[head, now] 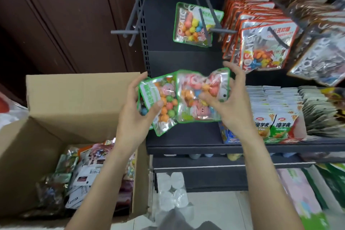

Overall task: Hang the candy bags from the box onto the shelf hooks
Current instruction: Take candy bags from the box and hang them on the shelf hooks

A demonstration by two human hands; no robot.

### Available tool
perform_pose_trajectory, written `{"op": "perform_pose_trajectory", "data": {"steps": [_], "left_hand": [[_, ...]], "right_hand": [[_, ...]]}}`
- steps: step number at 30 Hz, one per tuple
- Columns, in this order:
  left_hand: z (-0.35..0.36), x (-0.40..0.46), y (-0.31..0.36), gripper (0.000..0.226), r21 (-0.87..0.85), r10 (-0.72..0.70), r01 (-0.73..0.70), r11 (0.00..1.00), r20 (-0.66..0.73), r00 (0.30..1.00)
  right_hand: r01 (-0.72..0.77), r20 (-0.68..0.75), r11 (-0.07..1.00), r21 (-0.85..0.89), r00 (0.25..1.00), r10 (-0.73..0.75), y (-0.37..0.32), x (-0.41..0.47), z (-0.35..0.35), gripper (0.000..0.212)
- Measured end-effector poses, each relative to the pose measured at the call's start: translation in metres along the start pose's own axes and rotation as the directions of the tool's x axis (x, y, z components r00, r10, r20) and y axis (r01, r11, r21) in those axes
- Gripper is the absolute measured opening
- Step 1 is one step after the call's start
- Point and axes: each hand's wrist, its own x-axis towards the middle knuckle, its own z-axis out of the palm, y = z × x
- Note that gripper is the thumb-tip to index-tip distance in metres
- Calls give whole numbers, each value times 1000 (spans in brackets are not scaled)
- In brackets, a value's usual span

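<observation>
My left hand (134, 115) grips a small stack of green-edged candy bags (160, 102) in front of the shelf. My right hand (233, 102) pinches the front green-edged candy bag (196, 97) by its right end, next to its hang hole. One matching green-edged bag (194, 24) hangs on a grey shelf hook (209, 11) above. The hook at the far left (134, 22) carries nothing. The open cardboard box (78, 99) at lower left holds several more bags (87, 173).
Orange-edged candy bags (261, 43) crowd the hooks to the right, with silvery bags (321, 46) beyond. A dark shelf (242, 145) below carries rows of snack packets (276, 119). A dark wooden wall (56, 15) stands to the left. Wrapped white rolls (171, 188) lie on the floor.
</observation>
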Motion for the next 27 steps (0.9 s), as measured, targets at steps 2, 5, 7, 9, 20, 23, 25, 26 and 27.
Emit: {"op": "perform_pose_trajectory", "data": {"steps": [2,5,7,9,20,23,25,26,27], "left_hand": [[-2,1,3,56,106,40,-48,993,77,996],[-4,5,7,55,208,72,-107,972,169,983],[-3,7,12,56,226,101,-157,961,240,965],[-2,8,17,57,222,121,-188,957,285,951],[12,13,19,72,122,134,-174,977,284,949],[16,13,12,67,22,122,-129,991,186,975],[20,12,8,67,-83,74,-66,994,99,992],[23,10,7,67,-137,47,-38,990,63,997],[25,8,6,67,-174,29,-22,984,38,999]], "right_hand": [[131,221,944,-302,973,-64,-13,2,-10,70],[314,400,807,-500,910,-106,-30,7,-16,73],[392,463,729,-561,879,-117,-38,11,-17,88],[452,496,618,-643,861,-114,-45,15,-20,96],[374,436,678,-633,896,-87,-48,23,-27,96],[327,265,764,-557,941,-209,-42,19,-25,87],[270,10,861,-432,956,-295,-31,10,-16,76],[234,-110,909,-344,952,-286,-25,3,-10,72],[195,-199,952,-238,949,-244,-22,-3,-3,66]]}}
